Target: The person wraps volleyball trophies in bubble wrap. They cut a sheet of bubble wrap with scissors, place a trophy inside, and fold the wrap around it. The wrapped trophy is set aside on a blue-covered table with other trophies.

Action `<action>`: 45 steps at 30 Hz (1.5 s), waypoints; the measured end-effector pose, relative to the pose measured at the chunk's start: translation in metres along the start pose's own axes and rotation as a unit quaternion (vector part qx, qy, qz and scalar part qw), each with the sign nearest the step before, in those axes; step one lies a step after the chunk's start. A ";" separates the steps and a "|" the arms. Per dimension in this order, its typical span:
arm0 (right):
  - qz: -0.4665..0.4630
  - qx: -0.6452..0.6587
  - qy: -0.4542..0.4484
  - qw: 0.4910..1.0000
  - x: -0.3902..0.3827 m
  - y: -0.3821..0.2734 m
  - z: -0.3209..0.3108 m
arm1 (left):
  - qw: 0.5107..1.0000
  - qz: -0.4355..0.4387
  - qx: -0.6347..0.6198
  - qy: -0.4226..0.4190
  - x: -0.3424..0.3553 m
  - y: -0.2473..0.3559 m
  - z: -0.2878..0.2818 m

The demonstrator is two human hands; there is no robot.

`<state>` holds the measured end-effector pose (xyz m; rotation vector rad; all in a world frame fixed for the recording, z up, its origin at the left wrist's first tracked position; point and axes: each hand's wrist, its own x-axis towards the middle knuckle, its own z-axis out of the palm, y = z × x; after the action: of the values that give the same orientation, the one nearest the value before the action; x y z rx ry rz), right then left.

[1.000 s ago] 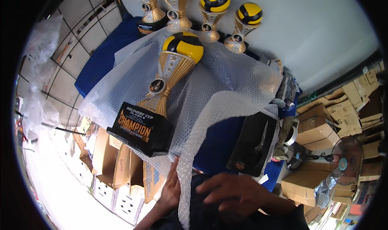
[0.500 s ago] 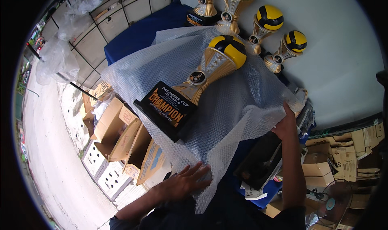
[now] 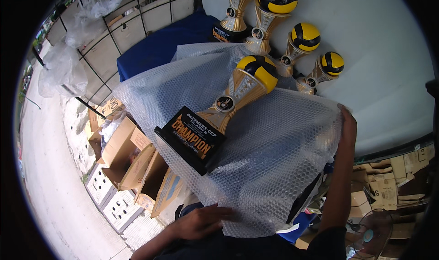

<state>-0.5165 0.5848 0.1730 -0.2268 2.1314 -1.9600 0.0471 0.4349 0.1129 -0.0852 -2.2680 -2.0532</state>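
Observation:
A gold-and-silver trophy (image 3: 224,103) lies tilted on a sheet of bubble wrap (image 3: 274,168). Its black base (image 3: 192,139) points toward the lower left, and a yellow-and-black volleyball (image 3: 258,72) forms its top. My right hand (image 3: 347,125) is closed on the sheet's right corner, drawing that side out flat. At the near left edge, my left hand (image 3: 201,221) is closed on the wrap with its upper fingers fairly straight; its thumb is hidden. Neither hand touches the trophy.
Several similar trophies (image 3: 270,26) stand behind on a blue-covered table (image 3: 155,47). Open cardboard boxes (image 3: 137,164) sit at the lower left by a wire grid (image 3: 112,36). A fan (image 3: 370,235) and flattened cartons (image 3: 382,182) are at the right; a pale wall rises behind.
My right hand has moved right and slightly up, spreading the crumpled wrap over the dark item beneath. My left hand's spread fingers have drawn together at the wrap's near edge, slightly lower.

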 end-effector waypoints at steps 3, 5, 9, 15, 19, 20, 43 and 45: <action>-0.026 -0.017 0.022 0.999 -0.008 -0.036 0.039 | 0.992 0.019 -0.090 0.089 -0.011 0.024 -0.023; -0.038 0.024 0.015 0.999 0.000 -0.044 0.057 | 0.970 0.049 -0.148 0.187 -0.030 0.016 -0.035; -0.043 0.199 -0.067 0.977 0.030 -0.044 0.096 | 0.858 0.072 -0.293 0.416 -0.051 -0.022 -0.048; -0.060 0.140 -0.044 0.987 0.027 -0.098 0.226 | 0.971 -0.141 -0.006 0.194 -0.037 0.022 -0.088; -0.069 -0.022 -0.069 0.995 0.027 -0.108 0.316 | 0.951 0.042 0.057 0.301 -0.046 -0.005 -0.108; -0.125 -0.049 -0.085 0.987 0.031 -0.098 0.333 | 0.954 0.046 0.037 0.294 -0.054 -0.015 -0.122; -0.296 -0.396 -0.096 0.864 0.097 0.010 0.295 | 0.997 0.004 0.005 0.083 -0.065 -0.007 -0.215; -0.250 -0.416 -0.117 0.867 0.103 0.015 0.291 | 0.994 -0.055 0.004 0.097 -0.073 -0.005 -0.206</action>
<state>-0.5342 0.2790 0.1296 -1.1929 2.7754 -0.9445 0.1240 0.2303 0.1214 0.2361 -2.2071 -2.0047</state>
